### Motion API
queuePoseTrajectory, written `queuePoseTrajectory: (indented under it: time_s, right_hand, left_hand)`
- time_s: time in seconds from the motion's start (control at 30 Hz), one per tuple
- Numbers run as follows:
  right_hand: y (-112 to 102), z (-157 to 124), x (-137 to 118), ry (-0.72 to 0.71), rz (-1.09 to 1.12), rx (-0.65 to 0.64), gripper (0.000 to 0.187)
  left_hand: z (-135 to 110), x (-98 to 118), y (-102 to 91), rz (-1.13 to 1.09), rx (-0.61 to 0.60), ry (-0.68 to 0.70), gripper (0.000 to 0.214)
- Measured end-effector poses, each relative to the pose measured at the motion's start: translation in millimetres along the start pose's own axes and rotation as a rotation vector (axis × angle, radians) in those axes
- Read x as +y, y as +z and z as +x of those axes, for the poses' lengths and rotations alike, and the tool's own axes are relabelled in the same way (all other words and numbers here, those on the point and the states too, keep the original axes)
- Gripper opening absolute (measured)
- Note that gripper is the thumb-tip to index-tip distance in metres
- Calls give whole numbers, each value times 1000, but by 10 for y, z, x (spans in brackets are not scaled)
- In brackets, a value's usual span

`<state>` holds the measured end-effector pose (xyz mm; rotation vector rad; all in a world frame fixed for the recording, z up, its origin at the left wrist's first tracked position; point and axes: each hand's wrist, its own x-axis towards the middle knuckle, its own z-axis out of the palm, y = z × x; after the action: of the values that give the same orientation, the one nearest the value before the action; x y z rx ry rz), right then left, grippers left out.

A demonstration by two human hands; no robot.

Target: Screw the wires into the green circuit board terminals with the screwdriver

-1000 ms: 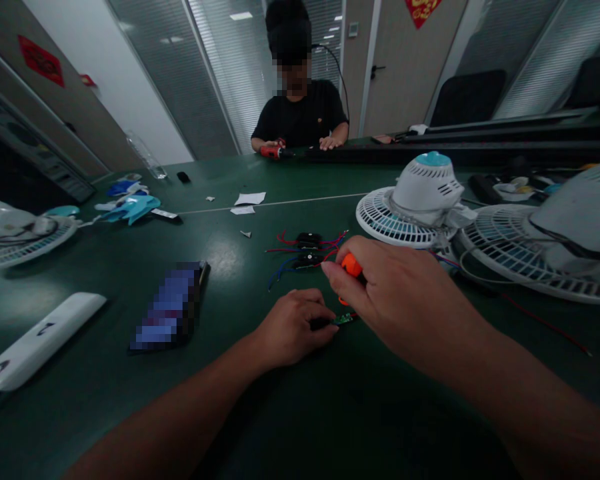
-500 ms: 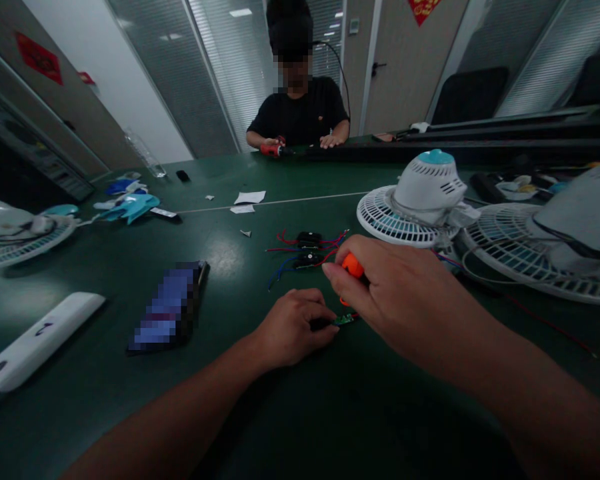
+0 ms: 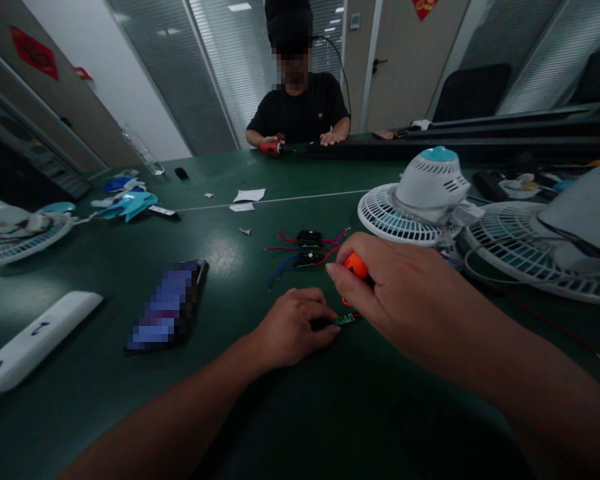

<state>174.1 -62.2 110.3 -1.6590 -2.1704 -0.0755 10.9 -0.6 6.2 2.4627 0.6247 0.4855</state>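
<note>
My left hand (image 3: 293, 328) rests on the green table, thumb and fingertips pinched on the left end of a small green circuit board (image 3: 346, 319). My right hand (image 3: 375, 280) is wrapped round an orange-handled tool (image 3: 356, 265), held just above the board's right side. The tool's lower end is mostly hidden by the hand, so I cannot tell whether it touches the board. Beyond my hands lie two black modules, a nearer one (image 3: 309, 259) and a farther one (image 3: 309, 239), with red and blue wires.
White fans lie on the right (image 3: 400, 213) and far left (image 3: 20, 233). A phone (image 3: 167, 307) and a long white device (image 3: 40, 343) lie left of my hands. Opposite, a person (image 3: 300, 110) holds a red power tool (image 3: 271, 147) beside long black bars (image 3: 455, 151). Paper scraps (image 3: 249, 195) lie mid-table.
My right hand and the orange-handled tool have shifted very slightly to the right. The left hand keeps its pinch on the circuit board. The view has tilted a little.
</note>
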Motion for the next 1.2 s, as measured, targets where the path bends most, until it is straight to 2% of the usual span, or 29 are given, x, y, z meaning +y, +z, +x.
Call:
queuePoseTrajectory:
  time_s: [0.47, 1.2]
  right_hand:
    - [-13, -13, 6, -27, 58, -16, 16]
    - [-15, -14, 34, 15, 99, -59, 14]
  left_hand:
    - [1, 3, -7, 2, -14, -13, 15]
    - [-2, -3, -3, -32, 1, -8, 16]
